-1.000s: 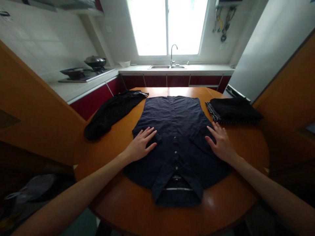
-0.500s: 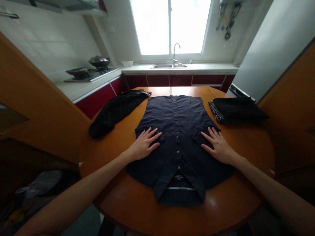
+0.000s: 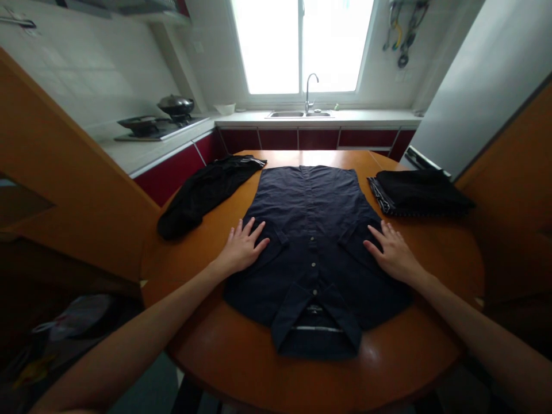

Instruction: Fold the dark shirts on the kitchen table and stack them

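Observation:
A dark navy button-up shirt [image 3: 310,213] lies front up on the round wooden table [image 3: 332,379], its collar pointing toward me. Both short sleeves are laid inward over the front. At the shirt's left edge, my left hand [image 3: 241,247] rests with spread fingers, the fingertips on the folded sleeve. My right hand [image 3: 394,253] lies at the opposite edge, its fingers also apart on the cloth. Neither hand grasps anything.
A black garment with white stripes [image 3: 207,198] lies on the table's far left. On the right side is a folded stack of black clothes [image 3: 420,192]. Beyond stand a stove with a lidded wok [image 3: 176,106], a sink [image 3: 287,114] and a fridge [image 3: 470,86].
My left hand has slid outward to the left and my right hand outward to the right, both toward the shirt's edges. The shirt keeps its shape; the view has shifted slightly.

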Demonstrator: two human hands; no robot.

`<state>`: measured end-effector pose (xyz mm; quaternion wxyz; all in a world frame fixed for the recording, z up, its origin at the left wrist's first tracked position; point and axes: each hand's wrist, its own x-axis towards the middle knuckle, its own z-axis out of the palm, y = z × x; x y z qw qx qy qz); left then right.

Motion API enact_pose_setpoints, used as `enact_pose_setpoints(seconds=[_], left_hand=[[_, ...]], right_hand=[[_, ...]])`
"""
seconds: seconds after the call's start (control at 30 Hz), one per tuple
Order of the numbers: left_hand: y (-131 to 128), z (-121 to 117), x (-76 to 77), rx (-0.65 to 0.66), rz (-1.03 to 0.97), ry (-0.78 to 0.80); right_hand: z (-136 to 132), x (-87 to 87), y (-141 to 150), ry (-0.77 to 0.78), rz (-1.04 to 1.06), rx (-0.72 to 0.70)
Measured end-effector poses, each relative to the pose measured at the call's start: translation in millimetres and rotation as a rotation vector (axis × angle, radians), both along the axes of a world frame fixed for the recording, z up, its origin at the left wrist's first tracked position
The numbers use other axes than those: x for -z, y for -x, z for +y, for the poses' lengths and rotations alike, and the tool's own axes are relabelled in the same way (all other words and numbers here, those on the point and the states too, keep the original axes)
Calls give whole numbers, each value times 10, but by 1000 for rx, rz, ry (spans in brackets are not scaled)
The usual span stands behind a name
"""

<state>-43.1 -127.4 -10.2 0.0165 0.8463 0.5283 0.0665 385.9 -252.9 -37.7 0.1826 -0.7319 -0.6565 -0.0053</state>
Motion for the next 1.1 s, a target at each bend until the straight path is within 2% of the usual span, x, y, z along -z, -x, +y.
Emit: enact_pose_setpoints(seconds=[0.1, 0.23, 0.37, 0.5, 0.6, 0.73, 0.97, 1.03, 1.1], left_hand=[[2, -5, 17, 9, -7, -1], [-38, -73, -64, 28, -13, -81], [-110, -167, -170, 207, -43, -149], [-152, -202, -197, 316, -57, -40], [-154, -219, -212, 419, -12, 59], [-150, -259, -252, 570, 43, 118], [-159, -274, -309, 587, -7, 151], [-147, -233, -311, 531, -52, 120], [-115, -165, -282, 414, -90, 57]], right_hand=[[11, 48, -12, 16, -18, 3], [19, 87, -30, -6, -10, -6], [2, 34, -9, -58, 14, 7], [-34, -96, 44, -128, 15, -16], [-57, -160, 86, -140, 25, -113], [-73, -155, 125, -73, -17, -254], [-58, -93, 120, 43, -66, -290], [-55, -91, 116, 45, -73, -291], [-56, -95, 117, 44, -76, -293]])
